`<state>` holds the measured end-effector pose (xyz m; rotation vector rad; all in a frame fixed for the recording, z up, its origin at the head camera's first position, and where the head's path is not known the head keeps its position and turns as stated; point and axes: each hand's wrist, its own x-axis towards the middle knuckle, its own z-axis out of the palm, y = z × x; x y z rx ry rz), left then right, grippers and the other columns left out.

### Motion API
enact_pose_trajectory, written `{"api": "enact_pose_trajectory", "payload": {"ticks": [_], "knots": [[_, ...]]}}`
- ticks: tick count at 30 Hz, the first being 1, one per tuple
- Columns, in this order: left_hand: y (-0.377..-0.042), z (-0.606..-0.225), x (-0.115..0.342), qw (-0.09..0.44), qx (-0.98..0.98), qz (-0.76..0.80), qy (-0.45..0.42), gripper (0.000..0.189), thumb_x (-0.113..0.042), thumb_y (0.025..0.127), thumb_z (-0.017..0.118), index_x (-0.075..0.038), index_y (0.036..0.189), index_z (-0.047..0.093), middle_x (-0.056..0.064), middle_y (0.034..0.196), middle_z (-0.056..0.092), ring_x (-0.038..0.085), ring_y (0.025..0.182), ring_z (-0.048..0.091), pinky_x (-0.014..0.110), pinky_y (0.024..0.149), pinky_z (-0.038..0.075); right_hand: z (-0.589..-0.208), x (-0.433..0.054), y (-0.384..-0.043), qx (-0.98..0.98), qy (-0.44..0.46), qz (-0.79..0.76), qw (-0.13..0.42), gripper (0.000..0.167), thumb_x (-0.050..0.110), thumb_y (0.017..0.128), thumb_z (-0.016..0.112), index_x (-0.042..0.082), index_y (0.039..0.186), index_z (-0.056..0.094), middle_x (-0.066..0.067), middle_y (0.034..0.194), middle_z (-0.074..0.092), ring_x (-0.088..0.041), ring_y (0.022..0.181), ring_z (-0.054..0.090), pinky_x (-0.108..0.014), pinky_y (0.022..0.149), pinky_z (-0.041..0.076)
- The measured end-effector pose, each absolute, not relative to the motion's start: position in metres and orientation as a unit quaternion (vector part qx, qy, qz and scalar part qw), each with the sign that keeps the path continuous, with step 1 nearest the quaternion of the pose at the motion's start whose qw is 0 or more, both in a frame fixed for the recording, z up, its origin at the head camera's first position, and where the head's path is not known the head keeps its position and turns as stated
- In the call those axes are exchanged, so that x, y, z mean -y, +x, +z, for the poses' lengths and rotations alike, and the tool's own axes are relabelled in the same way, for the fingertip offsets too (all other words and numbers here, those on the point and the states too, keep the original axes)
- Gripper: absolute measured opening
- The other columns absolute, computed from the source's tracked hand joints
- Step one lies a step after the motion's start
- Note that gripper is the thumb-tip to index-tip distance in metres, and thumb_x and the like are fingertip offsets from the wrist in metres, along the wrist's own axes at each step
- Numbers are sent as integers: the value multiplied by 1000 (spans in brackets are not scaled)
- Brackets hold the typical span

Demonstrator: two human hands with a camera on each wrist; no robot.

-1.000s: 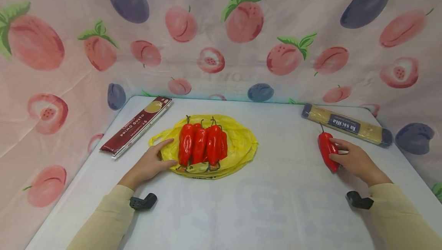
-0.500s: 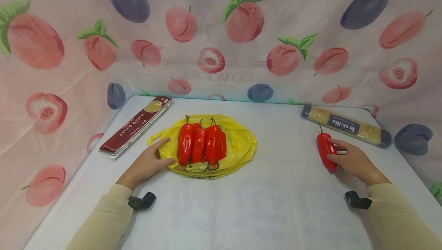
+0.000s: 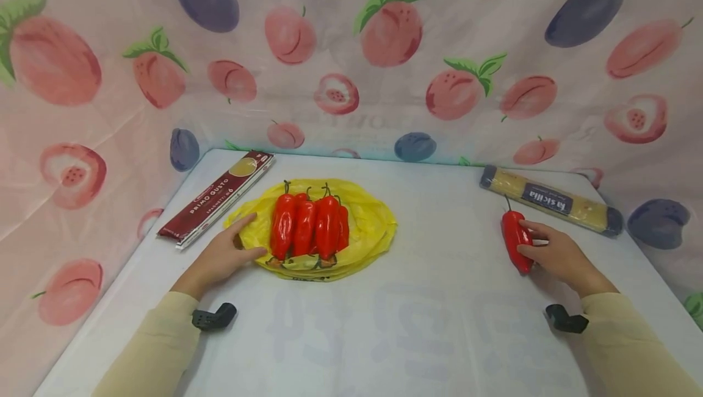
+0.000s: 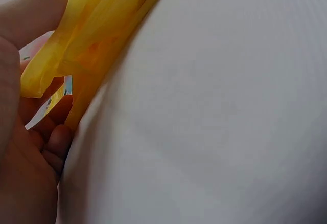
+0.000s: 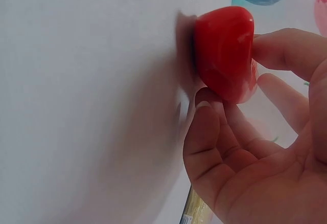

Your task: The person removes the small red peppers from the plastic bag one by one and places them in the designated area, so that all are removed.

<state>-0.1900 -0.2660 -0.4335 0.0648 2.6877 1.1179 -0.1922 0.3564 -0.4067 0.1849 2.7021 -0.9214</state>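
A yellow plastic bag [image 3: 370, 232] lies spread on the white table with several glossy red peppers [image 3: 304, 229] grouped on it, stems toward the back. At the bag's left side, my left hand [image 3: 222, 257] grips its edge. The left wrist view shows the thumb above the yellow plastic bag [image 4: 107, 19] and fingers curled behind a fold of it. Far to the right, my right hand [image 3: 557, 257] holds a single red pepper [image 3: 514, 232] between thumb and fingers. In the right wrist view, fingertips reach under that red pepper [image 5: 222, 50], close over the tabletop.
A dark red spaghetti pack [image 3: 216, 199] lies slanted at the back left of the white table [image 3: 428, 324]. Behind the right hand lies a clear spaghetti pack [image 3: 549, 199] with a dark blue label. A fruit-printed cloth [image 3: 379, 104] stands around the table's back and sides.
The yellow bag and its peppers have slid a little left, along with my left hand. My right hand and its red pepper have shifted slightly left.
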Motion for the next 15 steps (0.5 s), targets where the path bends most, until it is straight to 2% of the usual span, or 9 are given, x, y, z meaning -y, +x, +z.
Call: {"api": "enact_pose_trajectory", "payload": {"ticks": [7,15], "knots": [[-189,-430,274,109,-912,395,27,94,-51,88,72,-21,161,22,24,159,26,47,142,25,73,107,24,-405,-353,-193,-933,66,-325,140,85,33,97,65,-3,157,16,-40,146,28,-60,127,33,-59,92,51],[-198,-423,280,116,-903,413,26,75,-46,89,73,-25,153,42,19,157,31,43,135,33,70,103,34,-406,-353,-193,-932,71,-326,144,86,34,97,65,-3,156,16,-40,146,27,-60,127,32,-59,92,51]]}}
